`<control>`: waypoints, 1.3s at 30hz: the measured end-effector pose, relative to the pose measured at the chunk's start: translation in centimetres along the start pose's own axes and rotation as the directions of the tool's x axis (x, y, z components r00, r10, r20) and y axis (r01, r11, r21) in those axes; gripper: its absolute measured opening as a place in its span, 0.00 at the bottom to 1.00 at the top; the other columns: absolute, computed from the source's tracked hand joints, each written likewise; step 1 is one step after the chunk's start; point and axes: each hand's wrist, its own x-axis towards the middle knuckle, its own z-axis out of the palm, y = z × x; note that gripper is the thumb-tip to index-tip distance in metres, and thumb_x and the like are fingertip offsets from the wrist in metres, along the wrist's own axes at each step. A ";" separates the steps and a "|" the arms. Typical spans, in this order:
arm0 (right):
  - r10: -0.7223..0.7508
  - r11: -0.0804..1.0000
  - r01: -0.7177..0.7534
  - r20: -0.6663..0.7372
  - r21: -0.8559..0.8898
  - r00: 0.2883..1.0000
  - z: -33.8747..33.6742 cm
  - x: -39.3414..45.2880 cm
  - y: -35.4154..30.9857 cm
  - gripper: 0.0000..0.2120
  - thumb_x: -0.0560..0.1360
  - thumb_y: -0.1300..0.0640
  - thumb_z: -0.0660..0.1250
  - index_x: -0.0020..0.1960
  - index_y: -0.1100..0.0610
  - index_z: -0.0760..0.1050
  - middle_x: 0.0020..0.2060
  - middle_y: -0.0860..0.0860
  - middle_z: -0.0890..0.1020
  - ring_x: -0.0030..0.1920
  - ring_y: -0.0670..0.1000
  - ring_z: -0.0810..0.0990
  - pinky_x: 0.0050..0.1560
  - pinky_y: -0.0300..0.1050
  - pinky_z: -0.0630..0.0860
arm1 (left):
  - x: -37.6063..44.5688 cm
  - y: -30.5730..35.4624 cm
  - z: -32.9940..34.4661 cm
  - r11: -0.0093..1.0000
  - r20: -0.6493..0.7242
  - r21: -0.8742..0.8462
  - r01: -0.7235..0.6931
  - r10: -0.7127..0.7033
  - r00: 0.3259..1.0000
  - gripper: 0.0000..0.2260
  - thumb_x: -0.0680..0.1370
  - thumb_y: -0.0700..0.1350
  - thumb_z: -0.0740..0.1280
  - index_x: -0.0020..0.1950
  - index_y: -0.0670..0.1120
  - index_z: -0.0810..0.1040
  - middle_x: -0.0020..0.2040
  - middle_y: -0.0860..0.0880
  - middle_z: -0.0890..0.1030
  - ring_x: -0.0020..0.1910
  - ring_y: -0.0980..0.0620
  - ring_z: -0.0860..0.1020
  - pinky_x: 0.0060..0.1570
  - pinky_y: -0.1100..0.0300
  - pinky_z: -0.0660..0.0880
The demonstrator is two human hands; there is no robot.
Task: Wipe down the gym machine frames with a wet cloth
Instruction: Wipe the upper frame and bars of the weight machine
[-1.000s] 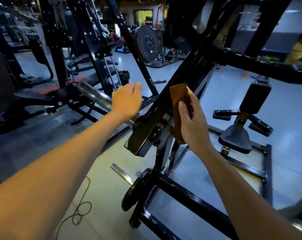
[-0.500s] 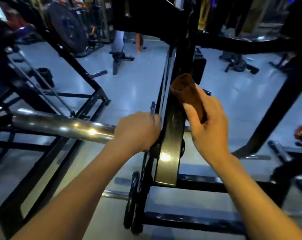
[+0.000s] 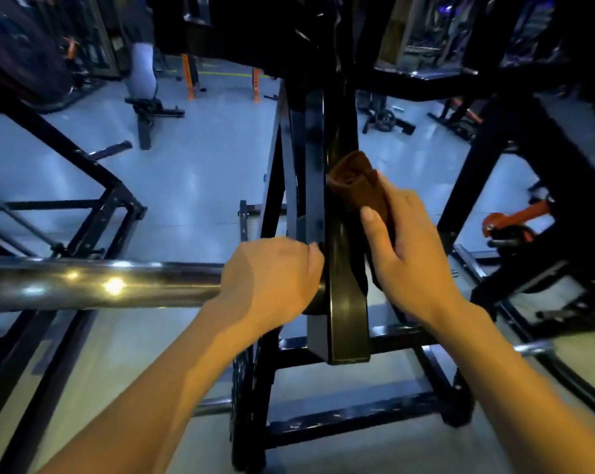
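Note:
A black lever arm (image 3: 345, 302) of the gym machine runs down the middle of the view, ending in a square cut end. My right hand (image 3: 410, 254) holds a folded brown cloth (image 3: 359, 186) against the arm's right face, thumb on top of the cloth. My left hand (image 3: 275, 278) grips the inner end of a chrome sleeve bar (image 3: 101, 285) that sticks out leftwards from the arm. The cloth's lower part is hidden behind my right hand.
The machine's black base frame (image 3: 340, 422) lies on the pale floor below, with a weight plate (image 3: 244, 388) edge-on at its left. Black frame beams (image 3: 94, 172) cross at the left and right. An orange-and-black fitting (image 3: 508, 224) sits at the right. Other machines stand farther back.
The view has swung to look straight down the lever arm. My left hand went from hovering open to gripping the chrome bar. My right hand keeps the cloth on the arm's right face.

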 end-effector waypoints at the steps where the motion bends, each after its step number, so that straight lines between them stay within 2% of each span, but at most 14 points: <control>1: 0.011 1.000 -0.011 -0.049 0.001 0.999 -0.3 -0.4 -0.7 0.27 0.85 0.46 0.60 0.81 0.50 0.61 0.61 0.45 0.74 0.56 0.38 0.73 0.55 0.25 0.68 | 0.3 -0.1 -0.2 1.000 0.014 0.001 -0.005 0.004 1.000 0.16 0.87 0.50 0.49 0.43 0.47 0.67 0.35 0.51 0.73 0.36 0.49 0.76 0.43 0.53 0.79; 6: 0.189 0.981 -0.195 -0.236 -0.004 0.953 -0.7 -1.9 -4.1 0.23 0.83 0.40 0.63 0.75 0.44 0.67 0.54 0.38 0.79 0.51 0.41 0.80 0.48 0.36 0.75 | 0.9 -2.6 -2.7 0.981 0.215 0.075 -0.180 0.160 0.963 0.29 0.86 0.58 0.43 0.35 0.48 0.72 0.35 0.47 0.76 0.36 0.47 0.76 0.49 0.47 0.78; 9: 0.281 0.942 -0.310 -0.207 -0.124 0.937 0.9 -3.1 -5.8 0.24 0.84 0.37 0.56 0.76 0.45 0.66 0.55 0.44 0.76 0.53 0.45 0.78 0.50 0.44 0.76 | 0.0 -3.1 -2.7 0.971 0.177 0.096 -0.218 0.199 0.964 0.24 0.87 0.54 0.44 0.39 0.47 0.71 0.36 0.47 0.76 0.37 0.46 0.78 0.49 0.45 0.80; 13: 0.324 0.894 -0.366 -0.192 -0.257 0.926 3.5 -5.9 -7.4 0.25 0.83 0.35 0.48 0.73 0.46 0.67 0.49 0.43 0.71 0.48 0.45 0.72 0.41 0.40 0.68 | -0.4 -3.3 -1.9 0.963 0.086 0.094 -0.251 0.243 0.966 0.17 0.87 0.50 0.46 0.45 0.50 0.70 0.37 0.47 0.78 0.39 0.44 0.81 0.46 0.46 0.81; 17: 0.341 0.847 -0.419 -0.271 -0.327 0.900 4.6 -6.8 -8.0 0.28 0.83 0.35 0.47 0.73 0.50 0.69 0.59 0.49 0.71 0.58 0.49 0.69 0.47 0.43 0.73 | -0.5 -3.5 -1.9 0.959 0.081 0.091 -0.268 0.261 0.962 0.17 0.88 0.48 0.48 0.56 0.51 0.77 0.41 0.46 0.79 0.41 0.44 0.81 0.44 0.48 0.81; 20: 0.322 0.864 -0.415 -0.322 -0.285 0.890 5.0 -4.1 -7.8 0.23 0.85 0.39 0.52 0.70 0.51 0.71 0.68 0.51 0.67 0.64 0.52 0.68 0.51 0.46 0.74 | -0.3 -3.5 -1.8 0.951 0.098 0.112 -0.289 0.279 0.955 0.23 0.87 0.52 0.45 0.49 0.47 0.78 0.39 0.47 0.77 0.40 0.45 0.81 0.45 0.49 0.80; 22: 0.324 0.860 -0.416 -0.316 -0.294 0.892 5.1 -2.0 -7.3 0.23 0.86 0.39 0.53 0.72 0.53 0.69 0.70 0.51 0.68 0.66 0.53 0.67 0.59 0.51 0.73 | -0.2 -3.5 -1.6 0.952 0.095 0.116 -0.284 0.274 0.957 0.23 0.87 0.52 0.45 0.46 0.48 0.76 0.35 0.48 0.74 0.39 0.45 0.81 0.46 0.49 0.80; 23: 0.315 0.865 -0.407 -0.314 -0.292 0.896 5.1 -1.5 -7.2 0.25 0.86 0.39 0.53 0.75 0.53 0.67 0.69 0.51 0.71 0.66 0.54 0.68 0.62 0.53 0.73 | -0.2 -3.5 -1.6 0.952 0.095 0.116 -0.285 0.275 0.957 0.22 0.87 0.52 0.45 0.45 0.48 0.74 0.34 0.48 0.73 0.38 0.46 0.80 0.46 0.49 0.80; 25: 0.296 0.892 -0.377 -0.306 -0.251 0.905 5.5 -2.5 -7.2 0.25 0.85 0.40 0.54 0.78 0.51 0.64 0.61 0.49 0.77 0.60 0.52 0.74 0.57 0.52 0.76 | -0.2 -3.6 -1.5 0.950 0.081 0.105 -0.293 0.285 0.955 0.22 0.87 0.53 0.45 0.43 0.49 0.73 0.33 0.48 0.72 0.38 0.46 0.80 0.44 0.51 0.78; 29: 0.296 0.917 -0.360 -0.311 -0.173 0.903 6.1 -8.9 -7.0 0.17 0.86 0.41 0.54 0.69 0.47 0.70 0.46 0.44 0.77 0.46 0.51 0.78 0.39 0.47 0.73 | -0.6 -3.3 -1.4 0.961 0.031 0.063 -0.271 0.269 0.963 0.21 0.87 0.50 0.46 0.40 0.48 0.70 0.32 0.48 0.70 0.34 0.45 0.76 0.38 0.53 0.72; 31: 0.307 0.918 -0.366 -0.314 -0.151 0.898 6.0 -8.5 -6.6 0.15 0.86 0.41 0.54 0.66 0.46 0.71 0.44 0.43 0.76 0.44 0.51 0.78 0.39 0.47 0.71 | -0.7 -3.3 -1.5 0.967 0.048 0.061 -0.248 0.245 0.968 0.19 0.87 0.49 0.47 0.40 0.49 0.68 0.33 0.48 0.71 0.35 0.44 0.77 0.38 0.52 0.73; 34: 0.276 0.911 -0.354 -0.325 -0.212 0.904 5.8 -3.1 -6.2 0.18 0.86 0.42 0.54 0.70 0.50 0.70 0.55 0.47 0.77 0.53 0.53 0.77 0.48 0.53 0.77 | -0.5 -3.3 -1.7 0.969 0.079 0.071 -0.238 0.232 0.969 0.25 0.87 0.53 0.45 0.36 0.48 0.71 0.31 0.48 0.71 0.34 0.45 0.75 0.37 0.54 0.70; 37: 0.268 0.894 -0.361 -0.328 -0.267 0.906 5.9 0.9 -6.5 0.24 0.86 0.41 0.52 0.77 0.52 0.64 0.73 0.48 0.70 0.65 0.53 0.72 0.59 0.52 0.74 | -0.8 -3.1 -2.0 0.967 0.108 0.104 -0.232 0.221 0.969 0.24 0.87 0.53 0.45 0.37 0.48 0.69 0.31 0.48 0.71 0.35 0.45 0.75 0.40 0.53 0.73; 39: 0.269 0.906 -0.352 -0.323 -0.234 0.907 6.1 -0.1 -6.7 0.25 0.86 0.41 0.52 0.79 0.50 0.62 0.76 0.46 0.68 0.67 0.51 0.71 0.61 0.53 0.75 | -0.7 -3.2 -1.9 0.964 0.119 0.127 -0.235 0.220 0.968 0.25 0.87 0.53 0.44 0.42 0.46 0.75 0.32 0.48 0.72 0.34 0.46 0.76 0.39 0.53 0.74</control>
